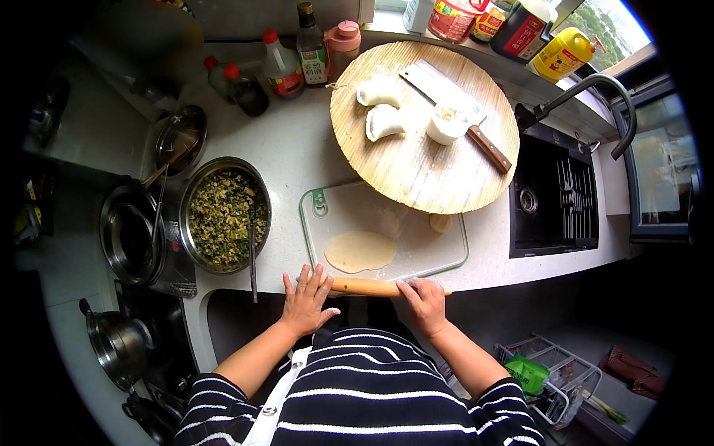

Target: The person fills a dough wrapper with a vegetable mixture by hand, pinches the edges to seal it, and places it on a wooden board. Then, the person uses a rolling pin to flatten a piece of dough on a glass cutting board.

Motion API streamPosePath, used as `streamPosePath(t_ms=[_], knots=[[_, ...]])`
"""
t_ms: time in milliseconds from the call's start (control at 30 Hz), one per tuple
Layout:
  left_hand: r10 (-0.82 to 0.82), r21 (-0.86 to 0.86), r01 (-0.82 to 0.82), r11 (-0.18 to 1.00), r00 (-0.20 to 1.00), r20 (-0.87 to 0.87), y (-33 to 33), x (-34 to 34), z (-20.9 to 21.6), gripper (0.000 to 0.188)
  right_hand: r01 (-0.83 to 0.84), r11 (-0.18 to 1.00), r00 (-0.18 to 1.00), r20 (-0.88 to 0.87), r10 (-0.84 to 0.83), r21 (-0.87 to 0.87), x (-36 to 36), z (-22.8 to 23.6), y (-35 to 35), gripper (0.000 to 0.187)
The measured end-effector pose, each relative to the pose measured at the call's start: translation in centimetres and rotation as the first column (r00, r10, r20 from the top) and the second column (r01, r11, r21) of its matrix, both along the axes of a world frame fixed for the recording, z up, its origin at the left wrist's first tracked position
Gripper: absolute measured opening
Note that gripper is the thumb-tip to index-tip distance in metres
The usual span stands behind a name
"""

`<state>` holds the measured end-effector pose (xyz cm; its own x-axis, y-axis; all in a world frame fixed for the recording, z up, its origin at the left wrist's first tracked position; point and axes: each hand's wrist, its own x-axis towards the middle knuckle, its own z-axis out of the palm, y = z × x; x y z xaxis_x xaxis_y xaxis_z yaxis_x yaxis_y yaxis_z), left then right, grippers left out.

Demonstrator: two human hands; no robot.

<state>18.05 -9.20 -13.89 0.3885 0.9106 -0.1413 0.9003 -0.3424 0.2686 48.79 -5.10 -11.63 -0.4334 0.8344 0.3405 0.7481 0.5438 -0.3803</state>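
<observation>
A wooden rolling pin (364,287) lies level along the near edge of a clear cutting board with a green rim (460,256). My left hand (303,303) rests over the pin's left end, fingers spread and thumb held apart. Curled around its right part is my right hand (425,303). Just beyond the pin, a thin oval dough wrapper (360,252) lies flat on the cutting board. A small piece of dough (440,223) sits near the board's far right, beside the round bamboo-like tray (416,186).
The tray bears two large dumplings (385,123), a cleaver (446,93) and a small white bowl (445,126). At left stands a steel bowl of chopped green filling (223,215) with chopsticks (253,260). Bottles (282,67) line the back; a black sink (554,201) is at right.
</observation>
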Motion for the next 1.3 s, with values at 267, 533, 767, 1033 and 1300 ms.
streamPosePath(t_ms=[267,533,767,1033,1300], knots=[[0.308,-0.042,-0.308,0.95,0.951,-0.021,11.5,3.4,-0.8,0.082,0.115,0.989,0.973,0.21,-0.093,-0.096,-2.2,-3.0,9.3,0.062],[0.149,-0.116,-0.155,0.981,0.987,-0.06,2.5,1.1,-1.2,0.091,0.029,0.977,0.953,0.302,0.038,-0.213,-1.4,-2.7,1.5,0.101],[0.407,-0.124,-0.409,0.904,0.913,-0.043,13.8,3.6,1.4,0.085,0.266,0.902,0.938,0.308,-0.16,-0.34,-4.0,-3.0,10.9,0.102],[0.352,-0.241,-0.372,0.896,0.928,-0.124,8.6,3.0,1.4,0.095,0.153,0.949,0.946,0.318,-0.061,-0.275,-3.0,-2.0,4.3,0.106],[0.341,-0.25,-0.377,0.892,0.923,-0.175,8.7,4.0,1.7,0.096,0.186,0.914,0.946,0.318,-0.068,-0.36,-2.6,-2.3,1.2,0.103]])
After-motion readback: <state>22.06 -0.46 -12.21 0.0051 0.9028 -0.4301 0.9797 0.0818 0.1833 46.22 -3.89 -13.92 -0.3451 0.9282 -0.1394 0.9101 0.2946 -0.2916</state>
